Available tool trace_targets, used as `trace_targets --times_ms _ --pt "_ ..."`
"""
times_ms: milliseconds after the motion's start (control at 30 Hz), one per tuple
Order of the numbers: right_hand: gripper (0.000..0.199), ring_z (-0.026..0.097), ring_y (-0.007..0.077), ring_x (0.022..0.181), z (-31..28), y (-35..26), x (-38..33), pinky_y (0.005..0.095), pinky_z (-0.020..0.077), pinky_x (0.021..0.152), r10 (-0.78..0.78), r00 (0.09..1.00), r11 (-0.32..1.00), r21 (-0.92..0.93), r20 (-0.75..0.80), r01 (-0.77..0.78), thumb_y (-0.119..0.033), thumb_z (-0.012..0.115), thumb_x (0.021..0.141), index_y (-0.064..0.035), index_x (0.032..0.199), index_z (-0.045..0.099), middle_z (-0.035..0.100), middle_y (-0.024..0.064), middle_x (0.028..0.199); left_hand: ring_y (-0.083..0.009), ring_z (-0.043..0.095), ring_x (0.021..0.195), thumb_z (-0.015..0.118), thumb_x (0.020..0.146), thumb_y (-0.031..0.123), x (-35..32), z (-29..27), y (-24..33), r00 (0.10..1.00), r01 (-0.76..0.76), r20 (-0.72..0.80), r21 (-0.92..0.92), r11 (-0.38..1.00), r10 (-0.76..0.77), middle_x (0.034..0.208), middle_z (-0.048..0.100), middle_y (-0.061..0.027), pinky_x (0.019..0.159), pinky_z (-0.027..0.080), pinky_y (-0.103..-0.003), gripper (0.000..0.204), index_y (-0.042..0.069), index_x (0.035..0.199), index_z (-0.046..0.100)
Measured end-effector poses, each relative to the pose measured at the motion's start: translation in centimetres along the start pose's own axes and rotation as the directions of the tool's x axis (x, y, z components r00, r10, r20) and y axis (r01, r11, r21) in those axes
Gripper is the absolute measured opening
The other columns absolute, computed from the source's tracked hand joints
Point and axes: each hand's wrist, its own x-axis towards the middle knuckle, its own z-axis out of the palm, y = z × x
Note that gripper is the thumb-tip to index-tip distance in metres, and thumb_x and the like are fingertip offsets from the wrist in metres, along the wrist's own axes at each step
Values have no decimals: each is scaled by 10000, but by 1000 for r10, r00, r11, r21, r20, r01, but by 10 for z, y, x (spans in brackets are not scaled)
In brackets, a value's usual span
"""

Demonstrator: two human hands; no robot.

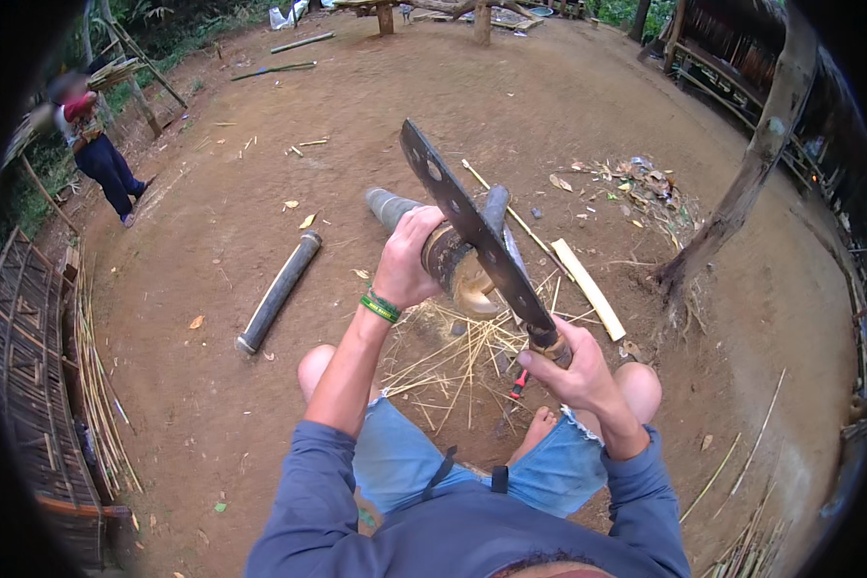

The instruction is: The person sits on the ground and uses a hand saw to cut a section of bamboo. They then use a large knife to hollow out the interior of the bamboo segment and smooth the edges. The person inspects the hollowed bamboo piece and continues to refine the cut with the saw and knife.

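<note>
In the head view, the left hand (407, 258) sat near the middle of the frame, fingers curled and pressed around the upper side of a bamboo stem (433, 246). The stem ran from a greenish far end, up and left of the hand, to a cut pale end (474, 285) facing the camera, just right of the knuckles. The fingers wrapped the stem right behind that cut end; the thumb side could not be made out.

The right hand (573, 371) lay lower right of centre, fingers closed tight around the handle of a machete (472, 231). The long dark blade, with holes near its tip, slanted from that hand up and left across the cut end of the stem, touching or just above it; which, I could not tell. The blade passed just right of the left fingers.

Below the stem, thin splints (458, 361) lay scattered on the dirt between the bare knees. A red-handled tool (519, 383) lay just left of the right hand. A dark bamboo piece (279, 292) lay to the left, well apart, and a pale slat (588, 287) to the right. A person (96, 149) stood at the upper left.
</note>
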Motion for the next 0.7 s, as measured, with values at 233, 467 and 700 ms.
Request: trace_targets --times_ms 233,467,700 --pt "342 561 61 638 -32 18 8 255 455 588 49 982 952 288 184 -101 -312 773 947 -27 1099 659 615 -13 733 -393 646 1164 924 666 110 10 18 -1 999 -28 -15 14 999 28 1231 683 -181 1039 507 -457 696 13 1277 604" --pt "375 575 94 630 -65 47 12 269 461 591 1 970 946 315 242 -80 -344 772 939 -27 1105 659 621 9 732 -388 634 1182 972 561 175 14 48 -4 999 -28 -28 10 1000 28 1252 672 -167 1074 489 -492 840 36 1302 601" --pt "411 590 93 649 -4 35 -30 304 485 603 55 996 951 307 -73 -30 -294 818 908 20 1115 651 634 38 762 -386 611 1220 941 584 148 4 46 -3 999 -32 -27 -7 999 31 1249 665 -157 1102 469 -500 796 32 1296 604"
